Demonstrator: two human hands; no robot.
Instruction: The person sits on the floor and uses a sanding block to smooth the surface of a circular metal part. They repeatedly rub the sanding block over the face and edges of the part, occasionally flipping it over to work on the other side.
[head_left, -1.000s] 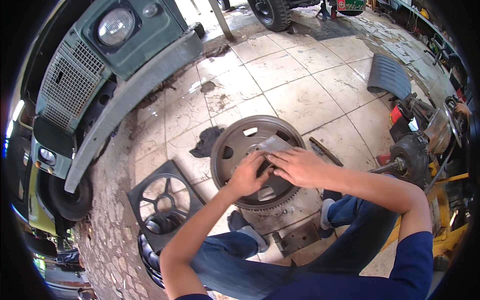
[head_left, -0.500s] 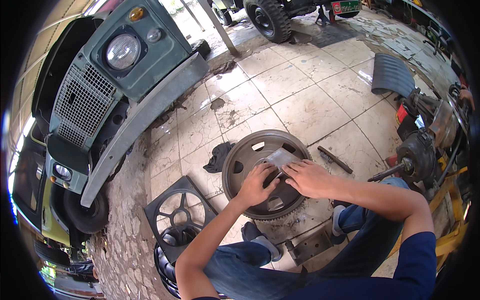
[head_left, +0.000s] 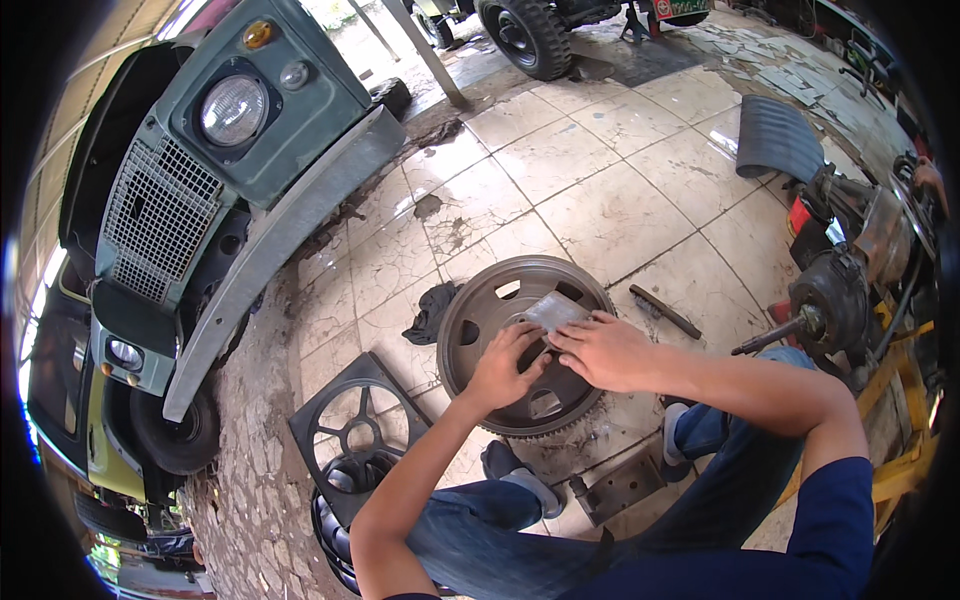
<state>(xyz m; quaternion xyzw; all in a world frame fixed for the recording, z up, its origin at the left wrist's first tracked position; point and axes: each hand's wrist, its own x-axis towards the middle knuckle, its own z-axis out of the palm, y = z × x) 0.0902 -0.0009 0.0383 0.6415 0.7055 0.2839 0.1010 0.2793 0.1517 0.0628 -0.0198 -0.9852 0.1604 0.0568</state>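
Note:
A flat grey rectangular plate-like piece (head_left: pixel 556 309) rests over the middle of a round brown metal wheel (head_left: pixel 461 385), which has slots around its face and teeth along its near edge. My left hand (head_left: pixel 505 368) grips the piece at its near left edge, fingers curled and thumb pointing right. From the right, my right hand (head_left: pixel 608 354) lies over the near right edge, fingertips on top and thumb tucked low. Both hands almost meet at the near edge, where they hide part of the piece and of the wheel's hub.
Right of the wheel lies a dark brush (head_left: pixel 665 311); a black cloth (head_left: pixel 432 312) is left of it. A black fan shroud (head_left: pixel 385 400) and a drilled metal block (head_left: pixel 622 488) are near my feet. A green vehicle (head_left: pixel 290 130) stands left, axle parts (head_left: pixel 830 305) right.
The whole view has shifted slightly. Both hands stay at the grey piece over the wheel, with only small changes in finger position.

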